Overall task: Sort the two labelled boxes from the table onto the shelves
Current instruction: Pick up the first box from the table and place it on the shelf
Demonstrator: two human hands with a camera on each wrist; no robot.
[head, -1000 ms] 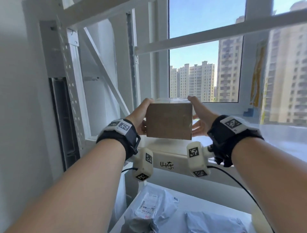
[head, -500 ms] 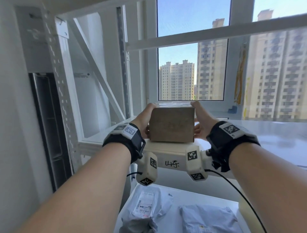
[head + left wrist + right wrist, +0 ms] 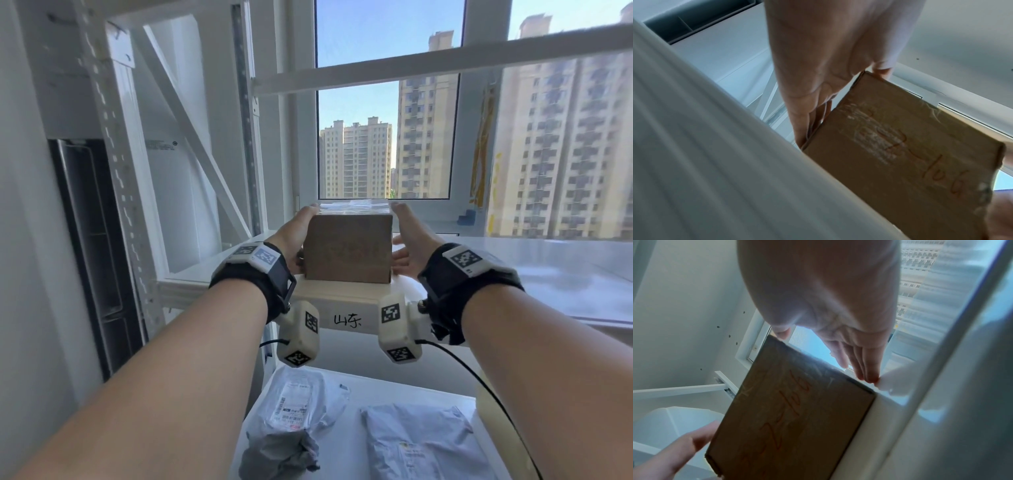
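Brown box (image 3: pixel 347 253) sits at shelf (image 3: pixel 342 301) front edge, left hand (image 3: pixel 294 236) and right hand (image 3: pixel 409 246) flat against its sides, fingers straight. Push squarely inward before letting go.

In the head view the box (image 3: pixel 347 251) hid most of the left hand (image 3: pixel 294 236) fingers, and its top label was too foreshortened to read. Lower in the frame, two grey parcels (image 3: pixel 421 445) were cut off by the bottom edge, their labels too small to read
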